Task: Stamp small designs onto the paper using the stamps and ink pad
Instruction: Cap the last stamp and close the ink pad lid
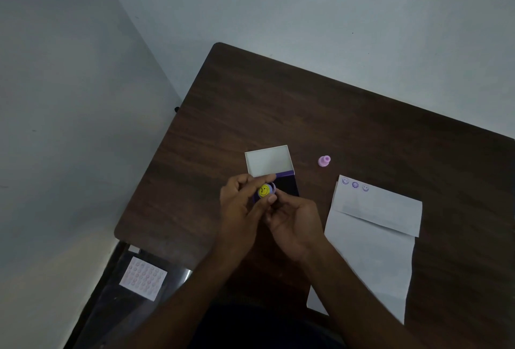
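Note:
A small purple stamp (264, 191) with a yellow smiley face on top is held between both hands above the dark open box. My left hand (242, 204) grips it from the left with fingers curled round it. My right hand (295, 219) pinches its right side with thumb and fingertips. The white paper (373, 234) lies to the right, folded at the top, with three purple stamped designs (355, 184) along its upper edge. A pink stamp (324, 161) lies on its own on the table beyond the paper.
A box with a white tray (268, 160) and a dark purple part (288, 184) sits just behind my hands on the brown wooden table (278, 103). A sheet of pink stickers (143, 278) lies on a lower surface at the left. Walls border the table's far edges.

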`<move>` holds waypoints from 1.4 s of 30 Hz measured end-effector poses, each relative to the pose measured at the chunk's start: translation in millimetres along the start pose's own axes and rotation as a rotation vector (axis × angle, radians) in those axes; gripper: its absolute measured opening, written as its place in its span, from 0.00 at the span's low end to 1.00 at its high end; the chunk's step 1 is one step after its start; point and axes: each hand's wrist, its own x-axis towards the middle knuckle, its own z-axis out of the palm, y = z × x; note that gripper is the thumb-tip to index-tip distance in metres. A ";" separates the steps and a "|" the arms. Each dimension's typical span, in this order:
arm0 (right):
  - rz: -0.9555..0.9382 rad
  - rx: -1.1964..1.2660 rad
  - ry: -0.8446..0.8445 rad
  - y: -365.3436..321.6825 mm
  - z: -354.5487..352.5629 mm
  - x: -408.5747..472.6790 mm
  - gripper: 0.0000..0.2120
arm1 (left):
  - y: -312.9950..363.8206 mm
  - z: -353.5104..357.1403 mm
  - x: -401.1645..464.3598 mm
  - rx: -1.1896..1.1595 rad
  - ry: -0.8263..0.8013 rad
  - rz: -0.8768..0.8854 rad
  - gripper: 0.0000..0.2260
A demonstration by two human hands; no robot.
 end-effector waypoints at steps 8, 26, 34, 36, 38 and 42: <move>-0.047 -0.123 0.038 -0.1 -6.7 3.2 0.14 | -4.0 1.0 7.1 0.077 0.047 0.060 0.17; -0.173 -0.490 0.099 -31.9 -19.4 8.1 0.13 | -11.4 7.0 41.5 0.008 -0.309 -0.115 0.24; -0.625 -1.510 0.615 -83.5 -27.9 44.1 0.07 | -15.0 18.6 52.4 -0.196 -0.229 -0.349 0.23; -0.730 -1.919 0.615 -95.8 -27.5 56.4 0.13 | -17.3 19.3 54.6 -0.200 -0.239 -0.356 0.20; -0.805 -2.145 0.678 -106.1 -27.9 67.3 0.14 | -20.1 19.2 56.3 -0.187 -0.227 -0.358 0.18; -0.853 -2.199 0.787 -114.1 -28.6 78.6 0.13 | -28.7 18.6 58.0 -0.211 -0.184 -0.401 0.16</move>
